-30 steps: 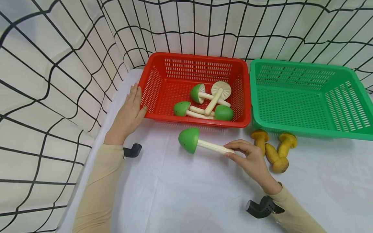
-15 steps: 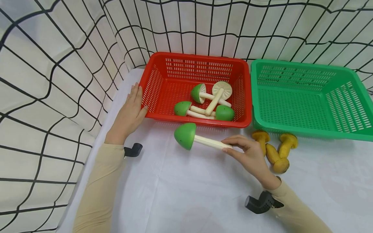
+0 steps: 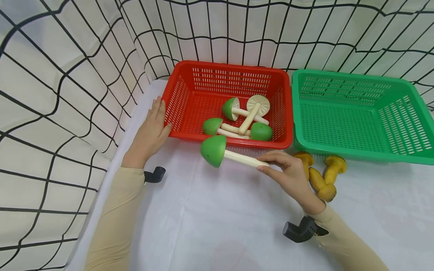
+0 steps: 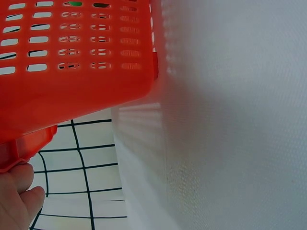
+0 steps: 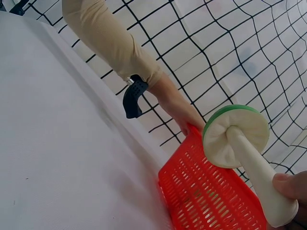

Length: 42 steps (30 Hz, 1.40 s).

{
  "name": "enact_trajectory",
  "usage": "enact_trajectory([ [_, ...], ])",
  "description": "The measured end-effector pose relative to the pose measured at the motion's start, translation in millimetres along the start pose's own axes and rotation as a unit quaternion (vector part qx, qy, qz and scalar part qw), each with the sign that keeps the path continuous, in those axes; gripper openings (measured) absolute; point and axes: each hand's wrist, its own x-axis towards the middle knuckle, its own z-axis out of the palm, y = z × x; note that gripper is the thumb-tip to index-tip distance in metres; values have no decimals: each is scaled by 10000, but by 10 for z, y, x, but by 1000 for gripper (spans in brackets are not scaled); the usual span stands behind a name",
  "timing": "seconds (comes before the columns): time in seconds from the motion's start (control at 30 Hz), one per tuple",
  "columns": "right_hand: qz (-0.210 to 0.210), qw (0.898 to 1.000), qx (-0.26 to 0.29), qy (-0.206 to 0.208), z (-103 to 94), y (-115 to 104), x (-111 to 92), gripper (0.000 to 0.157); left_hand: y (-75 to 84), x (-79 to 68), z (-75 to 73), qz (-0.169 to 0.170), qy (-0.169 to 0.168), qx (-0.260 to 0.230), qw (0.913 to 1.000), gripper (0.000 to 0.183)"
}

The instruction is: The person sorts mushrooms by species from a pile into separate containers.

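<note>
My right hand [image 3: 288,171] pinches the stem end of a toy mushroom [image 3: 237,156] with a green cap and a cream stem. Its cap overlaps the front rim of the red basket [image 3: 210,140] in the head view. From the right wrist, the pale ribbed underside of the held mushroom's cap [image 5: 235,136] shows, with the thumb [image 5: 290,184] on the stem. My left hand [image 3: 148,133] lies with straight fingers along the left rim of the red basket, and its fingertips [image 4: 24,177] appear at the rim in the left wrist view. Several green-capped mushrooms [image 3: 248,118] lie inside that basket.
A green basket [image 3: 339,113] stands right beside the red one. In front of it lie yellow-brown toy mushrooms [image 3: 333,167], close to my right hand. A black wire grid [image 3: 227,22] backed by white cloth rises behind the baskets and on the left. White cloth [image 3: 217,226] covers the table.
My right hand has moved the green-capped mushroom up and slightly left in the head view, toward the red basket's front rim. The left hand keeps its place at the basket.
</note>
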Motion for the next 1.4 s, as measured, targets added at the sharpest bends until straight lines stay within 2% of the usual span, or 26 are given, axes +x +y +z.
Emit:
enact_trajectory([
  [0.37,-21,10000,60,-10,30,-41,116,24,-8,-5,6,-36,-12,-4,10000,65],
  [0.6,-66,9998,173,0,37,-58,170,23,-16,-9,-1,117,29,-26,9999,65],
  [1.0,-26,9999,89,132,67,-61,311,22,-13,-8,-5,103,7,-55,9999,65],
  [1.4,-208,9996,-165,128,95,-63,488,20,-18,1,-2,49,-36,-47,10000,65],
])
